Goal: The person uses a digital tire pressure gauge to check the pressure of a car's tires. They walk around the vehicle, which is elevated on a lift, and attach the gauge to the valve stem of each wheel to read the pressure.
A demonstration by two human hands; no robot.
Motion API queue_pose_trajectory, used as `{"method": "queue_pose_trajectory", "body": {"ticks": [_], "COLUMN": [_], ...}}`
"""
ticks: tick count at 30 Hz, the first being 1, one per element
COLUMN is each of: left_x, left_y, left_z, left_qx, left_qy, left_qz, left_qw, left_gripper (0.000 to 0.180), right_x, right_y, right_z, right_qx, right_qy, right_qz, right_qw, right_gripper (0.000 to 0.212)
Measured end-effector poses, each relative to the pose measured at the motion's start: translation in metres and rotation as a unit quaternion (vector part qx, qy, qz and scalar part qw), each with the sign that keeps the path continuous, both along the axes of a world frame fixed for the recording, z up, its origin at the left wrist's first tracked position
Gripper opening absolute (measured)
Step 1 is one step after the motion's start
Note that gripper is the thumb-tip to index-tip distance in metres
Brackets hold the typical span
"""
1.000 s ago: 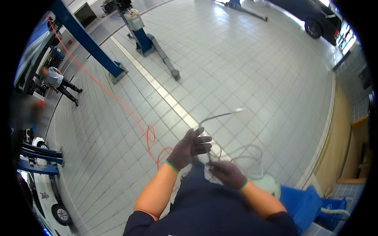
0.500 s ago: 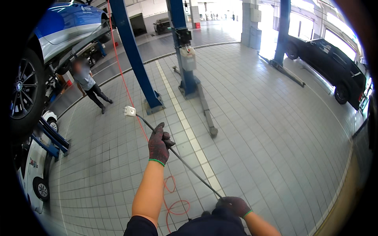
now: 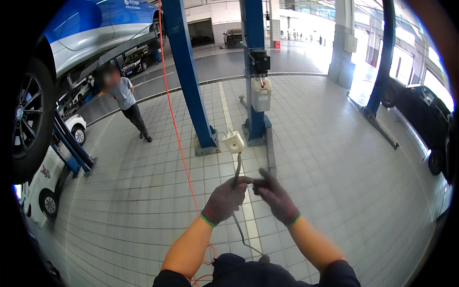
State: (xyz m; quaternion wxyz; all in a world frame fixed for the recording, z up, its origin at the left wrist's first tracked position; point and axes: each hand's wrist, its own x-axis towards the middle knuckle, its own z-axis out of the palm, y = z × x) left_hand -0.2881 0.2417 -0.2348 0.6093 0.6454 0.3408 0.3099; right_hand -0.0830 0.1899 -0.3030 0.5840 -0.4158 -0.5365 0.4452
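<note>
A white plug with metal prongs stands above my left hand on a short stretch of dark cable. My left hand, in a dark red-and-black work glove with a green cuff, is closed around that cable just below the plug. From the fist the cable hangs down toward the floor near my body. Beside it, my right hand, gloved alike, is held up with its fingers apart, their tips close to the left fingers. It grips nothing that I can see; whether the fingertips touch the left hand is unclear.
A blue-and-silver car is raised at the left, its wheel close by. Blue lift posts stand ahead. A red hose hangs down to the tiled floor. A person stands at the left; a black car is at the right.
My right hand has let go of the cable's lower part and risen beside the left. The left hand and plug have moved right. The view has shifted, and the plug has turned upright.
</note>
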Motion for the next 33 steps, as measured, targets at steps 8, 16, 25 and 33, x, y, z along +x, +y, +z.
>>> {"method": "queue_pose_trajectory", "body": {"ticks": [8, 16, 25, 33], "left_x": [0.019, 0.026, 0.114, 0.237], "left_y": [0.185, 0.403, 0.6, 0.755], "left_z": [-0.024, 0.034, 0.091, 0.117], "left_qx": [0.155, 0.147, 0.1, 0.181], "left_qy": [0.043, 0.102, -0.085, -0.069], "left_qz": [-0.047, -0.037, -0.154, -0.256], "left_qw": [0.986, 0.983, 0.979, 0.947], "left_gripper": [0.038, 0.03, 0.055, 0.058], "right_x": [-0.016, -0.029, 0.05, 0.186], "right_y": [0.217, 0.426, 0.616, 0.74], "right_z": [0.125, 0.162, 0.236, 0.29], "right_qx": [-0.049, 0.069, 0.144, 0.296], "right_qy": [0.099, 0.109, 0.327, 0.102], "right_qz": [0.077, -0.015, -0.079, -0.238], "right_qw": [0.991, 0.992, 0.931, 0.919], "right_gripper": [0.054, 0.034, 0.032, 0.041]}}
